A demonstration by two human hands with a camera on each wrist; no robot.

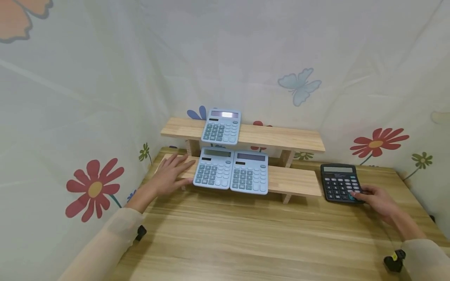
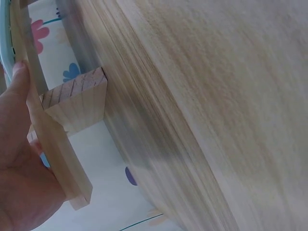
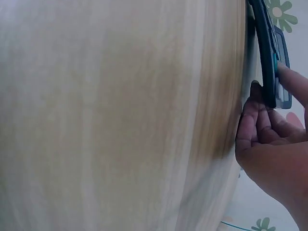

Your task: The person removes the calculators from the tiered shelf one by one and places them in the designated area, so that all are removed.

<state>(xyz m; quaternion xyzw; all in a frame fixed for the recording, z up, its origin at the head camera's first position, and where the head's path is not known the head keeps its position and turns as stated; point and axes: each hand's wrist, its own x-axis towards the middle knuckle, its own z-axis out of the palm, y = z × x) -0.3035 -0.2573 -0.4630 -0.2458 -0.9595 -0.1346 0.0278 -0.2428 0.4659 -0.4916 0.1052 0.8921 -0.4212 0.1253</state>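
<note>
At the right of the table, my right hand [image 1: 380, 202] pinches the lower right corner of a black calculator [image 1: 340, 182], thumb on its keys and fingers beneath. The right wrist view shows the calculator [image 3: 269, 53] seen edge-on, with the fingers [image 3: 260, 120] under its corner. My left hand [image 1: 171, 174] rests with spread fingers on the left end of the lower wooden shelf [image 1: 293, 180]. Its thumb lies by the edge of a light blue calculator [image 1: 213, 168]. A second blue calculator [image 1: 249, 173] stands right beside that one, and a third blue calculator [image 1: 222, 126] leans on the upper shelf.
The upper wooden shelf [image 1: 281, 136] runs behind the lower one on wooden supports. Both stand at the back of a wood-grain table [image 1: 246, 234]. A white cloth [image 1: 225, 50] printed with flowers and butterflies hangs behind and at the sides.
</note>
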